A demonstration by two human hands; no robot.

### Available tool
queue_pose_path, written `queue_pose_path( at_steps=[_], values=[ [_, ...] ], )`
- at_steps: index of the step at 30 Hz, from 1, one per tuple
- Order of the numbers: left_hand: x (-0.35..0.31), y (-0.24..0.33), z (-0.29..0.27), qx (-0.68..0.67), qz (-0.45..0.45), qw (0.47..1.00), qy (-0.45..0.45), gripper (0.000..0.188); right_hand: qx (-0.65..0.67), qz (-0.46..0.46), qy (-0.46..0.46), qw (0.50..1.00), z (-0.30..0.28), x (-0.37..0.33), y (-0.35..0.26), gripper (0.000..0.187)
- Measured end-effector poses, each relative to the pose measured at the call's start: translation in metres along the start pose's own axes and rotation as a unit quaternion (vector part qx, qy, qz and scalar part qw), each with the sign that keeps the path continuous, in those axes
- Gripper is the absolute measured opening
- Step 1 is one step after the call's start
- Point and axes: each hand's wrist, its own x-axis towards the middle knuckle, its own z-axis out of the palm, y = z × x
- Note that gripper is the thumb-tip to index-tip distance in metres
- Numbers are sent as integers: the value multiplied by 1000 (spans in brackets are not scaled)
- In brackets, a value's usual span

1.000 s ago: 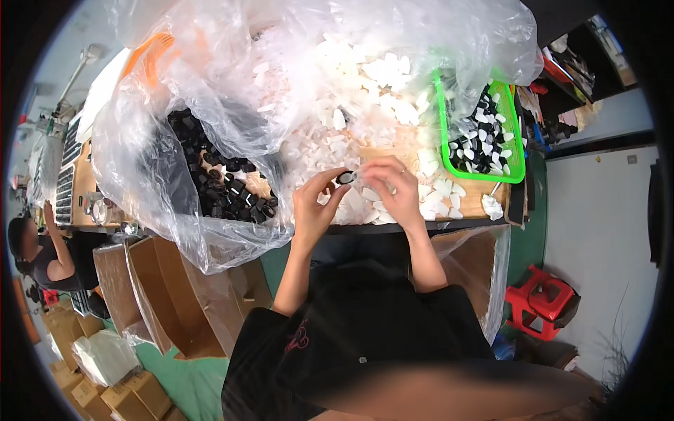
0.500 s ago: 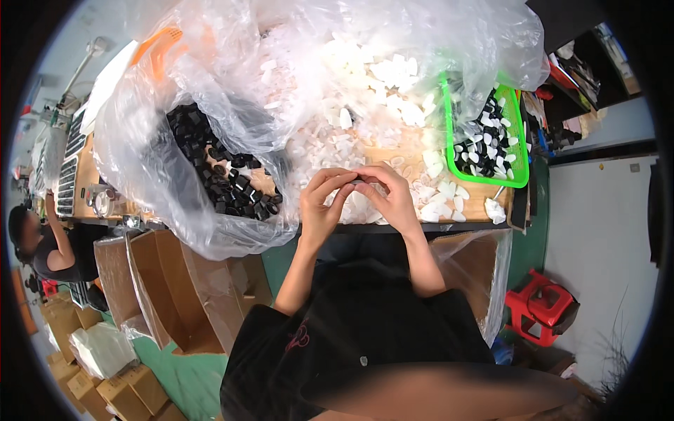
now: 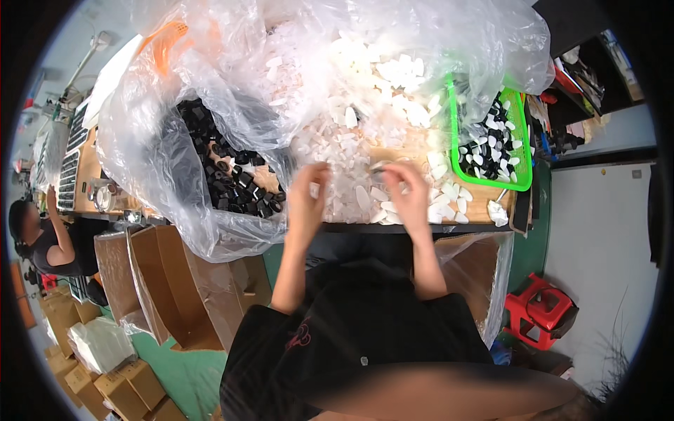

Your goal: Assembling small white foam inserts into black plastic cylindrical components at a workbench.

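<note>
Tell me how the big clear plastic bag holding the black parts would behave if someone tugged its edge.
The clear plastic bag looks thin and crumpled, so it would likely stretch and flop. The black parts heaped inside would probably anchor it, then shift or spill.

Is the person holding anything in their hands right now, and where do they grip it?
The right hand pinches a small dark piece at its fingertips; the grip is blurred. The left hand seems empty.

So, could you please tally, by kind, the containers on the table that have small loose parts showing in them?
Clear plastic bags: 2, the bag of black parts and the bag of white parts
Green basket: 1
Total: 3
</note>
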Motion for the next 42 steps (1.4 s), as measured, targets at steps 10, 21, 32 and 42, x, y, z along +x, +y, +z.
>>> queue_pose_path(
  at_steps=[10, 21, 32, 42],
  values=[
    [5, -94, -61, 373, -38, 925, 65, 25, -343, -51, 347, 871, -119, 43, 29, 36],
    [6, -46, -46, -160, -109, 980, 42, 17, -155, -24, -62, 986, -8, 48, 48, 21],
    [-2, -6, -3, -404, -178, 896, -42, 31, -180, -79, -55, 979, 46, 65, 57, 20],
    [-2, -1, 10, -450, -164, 874, -86, 32, -441, -99, 130, 883, -19, 110, 96, 14]
  ],
)
